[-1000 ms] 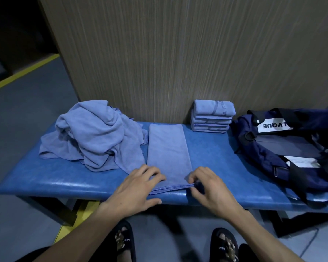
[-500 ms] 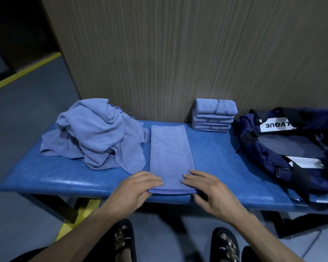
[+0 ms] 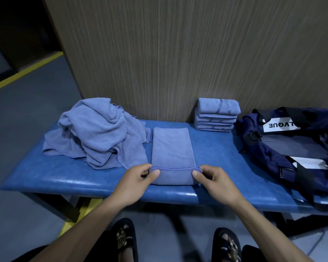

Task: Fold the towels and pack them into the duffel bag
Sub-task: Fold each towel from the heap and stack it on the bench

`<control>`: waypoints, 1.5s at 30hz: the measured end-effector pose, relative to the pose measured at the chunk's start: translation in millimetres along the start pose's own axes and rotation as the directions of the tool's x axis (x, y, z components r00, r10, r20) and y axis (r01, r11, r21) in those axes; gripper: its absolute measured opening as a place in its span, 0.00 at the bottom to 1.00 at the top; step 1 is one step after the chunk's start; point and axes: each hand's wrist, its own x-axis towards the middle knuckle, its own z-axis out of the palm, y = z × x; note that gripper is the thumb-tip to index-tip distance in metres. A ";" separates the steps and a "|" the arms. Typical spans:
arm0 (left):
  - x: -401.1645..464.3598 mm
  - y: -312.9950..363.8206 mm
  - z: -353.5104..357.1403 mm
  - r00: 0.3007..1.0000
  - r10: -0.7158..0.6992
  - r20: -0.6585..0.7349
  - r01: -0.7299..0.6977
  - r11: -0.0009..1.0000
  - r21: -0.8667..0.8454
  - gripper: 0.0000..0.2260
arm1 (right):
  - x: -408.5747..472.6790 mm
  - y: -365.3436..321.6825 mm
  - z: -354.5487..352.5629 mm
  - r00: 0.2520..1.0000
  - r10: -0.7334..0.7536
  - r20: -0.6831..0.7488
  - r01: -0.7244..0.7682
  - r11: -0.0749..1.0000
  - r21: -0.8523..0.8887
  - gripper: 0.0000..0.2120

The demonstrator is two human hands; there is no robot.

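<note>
Blue padded worktop (image 3: 45, 178) against wood-grain panel. At 6 o'clock, towel (image 3: 172, 148) hem is pinched by left hand (image 3: 138, 180) and right hand (image 3: 214, 181), presumably for folding away.

head cam | faces forward-down | close over bench (image 3: 51, 178)

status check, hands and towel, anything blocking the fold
Left hand and right hand each pinch a near corner of the strip towel. Near end lifted, turned over toward the wall. Loose towel pile touches its left edge; path ahead clear.
</note>
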 end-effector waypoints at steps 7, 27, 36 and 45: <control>13.8 -0.1 0.8 0.976 -0.207 -0.074 0.209 0.977 0.028 0.23 | 16.8 -4.2 9.5 0.981 0.167 -0.102 -0.175 0.982 -0.069 0.20; 14.1 16.1 10.3 0.967 -0.095 -0.236 0.223 0.765 0.605 0.12 | 24.5 -11.0 20.8 0.936 0.242 -0.257 -0.312 0.908 -0.280 0.11; 18.9 -2.7 9.9 0.922 0.376 -0.092 -0.206 0.679 0.705 0.07 | 18.9 -6.8 26.9 0.963 0.048 -0.264 -0.145 0.921 -0.362 0.06; 20.1 -4.8 3.7 0.888 0.458 -0.045 -0.291 0.635 0.716 0.06 | 18.2 -4.2 26.0 0.964 0.048 -0.262 -0.156 0.897 -0.413 0.07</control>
